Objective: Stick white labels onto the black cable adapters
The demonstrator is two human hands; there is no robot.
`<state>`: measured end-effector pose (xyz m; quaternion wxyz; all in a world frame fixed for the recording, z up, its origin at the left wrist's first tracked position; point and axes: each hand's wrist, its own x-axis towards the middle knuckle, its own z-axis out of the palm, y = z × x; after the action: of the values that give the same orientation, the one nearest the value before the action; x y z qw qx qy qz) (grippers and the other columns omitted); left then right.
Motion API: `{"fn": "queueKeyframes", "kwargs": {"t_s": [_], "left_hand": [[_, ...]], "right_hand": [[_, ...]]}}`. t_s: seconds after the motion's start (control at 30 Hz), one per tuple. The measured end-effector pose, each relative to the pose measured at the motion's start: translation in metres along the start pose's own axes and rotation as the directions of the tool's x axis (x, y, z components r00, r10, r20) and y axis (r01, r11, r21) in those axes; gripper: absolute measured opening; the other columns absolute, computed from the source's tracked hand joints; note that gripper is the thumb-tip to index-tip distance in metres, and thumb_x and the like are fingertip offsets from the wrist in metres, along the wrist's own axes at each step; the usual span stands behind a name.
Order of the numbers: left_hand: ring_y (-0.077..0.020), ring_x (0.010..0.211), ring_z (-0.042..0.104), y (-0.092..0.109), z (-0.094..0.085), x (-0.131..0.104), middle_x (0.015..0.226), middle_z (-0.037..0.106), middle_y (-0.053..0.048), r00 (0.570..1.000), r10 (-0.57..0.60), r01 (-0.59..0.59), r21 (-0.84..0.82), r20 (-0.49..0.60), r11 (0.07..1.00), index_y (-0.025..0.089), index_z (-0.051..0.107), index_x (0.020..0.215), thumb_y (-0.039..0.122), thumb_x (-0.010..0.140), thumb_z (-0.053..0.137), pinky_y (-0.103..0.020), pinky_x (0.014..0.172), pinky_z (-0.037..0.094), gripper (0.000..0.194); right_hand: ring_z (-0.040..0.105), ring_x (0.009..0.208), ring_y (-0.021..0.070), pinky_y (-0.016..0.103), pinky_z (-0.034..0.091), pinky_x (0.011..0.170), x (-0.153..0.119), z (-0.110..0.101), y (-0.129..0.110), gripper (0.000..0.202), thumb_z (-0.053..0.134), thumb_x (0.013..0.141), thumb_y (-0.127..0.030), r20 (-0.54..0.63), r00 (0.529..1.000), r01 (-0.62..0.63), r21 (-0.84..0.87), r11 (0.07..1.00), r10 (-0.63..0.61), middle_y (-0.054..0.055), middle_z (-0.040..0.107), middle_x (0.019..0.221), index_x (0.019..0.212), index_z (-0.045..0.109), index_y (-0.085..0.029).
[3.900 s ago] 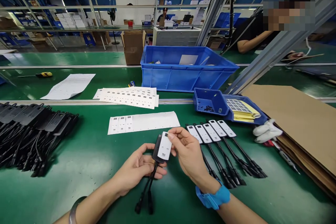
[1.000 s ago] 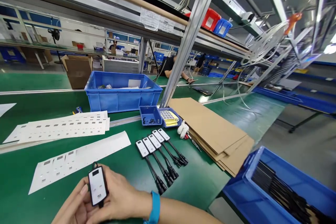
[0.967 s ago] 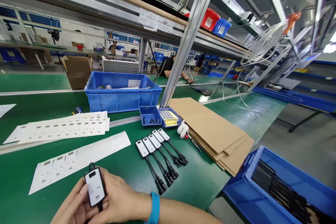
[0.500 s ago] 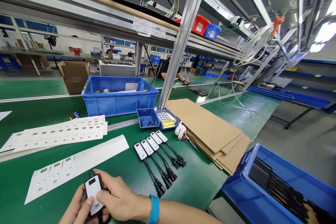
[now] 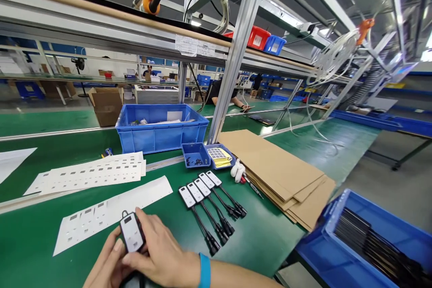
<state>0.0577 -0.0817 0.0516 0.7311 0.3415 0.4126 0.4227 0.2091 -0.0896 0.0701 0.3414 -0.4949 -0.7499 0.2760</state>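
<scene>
Both hands hold one small black device with a white front label (image 5: pixel 132 233) at the bottom left of the view. My left hand (image 5: pixel 106 263) grips its left side, with the thumb near the lower edge. Around its right side curl the fingers of my right hand (image 5: pixel 162 249), which has a blue band at the wrist. Several similar labelled devices with black cables (image 5: pixel 195 192) lie in a slanted row on the green table. A white label sheet (image 5: pixel 111 209) lies just beyond my hands, and more sheets (image 5: pixel 91 173) are behind it.
Behind stand a large blue bin (image 5: pixel 162 137), a small blue tray (image 5: pixel 195 156) and a tray with yellow-backed labels (image 5: pixel 219 156). Cardboard sheets (image 5: pixel 270 162) lie right of a metal post (image 5: pixel 232 63). A blue crate (image 5: pixel 381 243) holds black cables. A person sits across the bench.
The view has shifted, so the scene sits further right. Both thumbs have moved off the device's white face towards its lower edge, and its label shows more fully.
</scene>
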Motion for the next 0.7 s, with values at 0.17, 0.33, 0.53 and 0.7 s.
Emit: {"fn": "queueKeyframes", "kwargs": {"t_s": [0.17, 0.33, 0.53, 0.7], "left_hand": [[-0.0363, 0.113, 0.058, 0.004, -0.004, -0.001, 0.118, 0.064, -0.017, 0.991, 0.11, -0.125, 0.218, 0.078, 0.968, 0.021, 0.018, 0.15, 0.074, 0.08, 0.051, -0.052, 0.101, 0.043, 0.094], [-0.0355, 0.13, 0.043, 0.001, -0.034, 0.012, 0.139, 0.05, -0.008, 0.884, 0.402, -0.404, 0.824, 0.239, 0.398, 0.03, 0.051, 0.135, 0.061, 0.085, 0.052, -0.053, 0.114, 0.027, 0.059], [-0.0385, 0.138, 0.028, -0.015, -0.065, 0.034, 0.144, 0.04, -0.02, 0.77, 0.529, -0.311, 0.933, 0.358, -0.178, 0.015, 0.055, 0.132, 0.053, 0.093, 0.034, -0.063, 0.111, 0.02, 0.058], [-0.0443, 0.134, 0.032, -0.011, -0.06, 0.031, 0.143, 0.04, -0.025, 0.827, 0.448, -0.298, 0.941, 0.338, -0.161, 0.013, 0.054, 0.133, 0.051, 0.092, 0.042, -0.068, 0.107, 0.024, 0.058]], "right_hand": [[0.056, 0.099, 0.0227, 0.033, 0.048, 0.089, 0.005, -0.034, -0.01, 0.046, 0.058, 0.086, -0.02, 0.006, 1.0, -0.001, -0.179, 0.984, 0.002, 0.01, 0.055, 0.109, 0.132, 0.049, -0.017], [0.058, 0.082, 0.0175, 0.029, 0.047, 0.08, 0.003, -0.115, 0.012, 0.016, 0.053, 0.087, -0.012, -0.145, 0.949, -0.315, -0.506, 0.803, 0.28, 0.007, 0.056, 0.096, 0.098, 0.063, -0.016], [0.063, 0.085, 0.0276, 0.036, 0.046, 0.077, -0.01, -0.163, 0.07, 0.035, 0.04, 0.079, 0.009, -0.347, 0.827, -0.556, -0.622, 0.551, 0.443, 0.022, 0.06, 0.097, 0.098, 0.065, -0.005], [0.065, 0.092, 0.0379, 0.045, 0.049, 0.076, -0.004, -0.145, 0.081, 0.042, 0.043, 0.08, 0.005, -0.389, 0.789, -0.601, -0.648, 0.468, 0.475, 0.033, 0.054, 0.111, 0.12, 0.056, 0.003]]}}
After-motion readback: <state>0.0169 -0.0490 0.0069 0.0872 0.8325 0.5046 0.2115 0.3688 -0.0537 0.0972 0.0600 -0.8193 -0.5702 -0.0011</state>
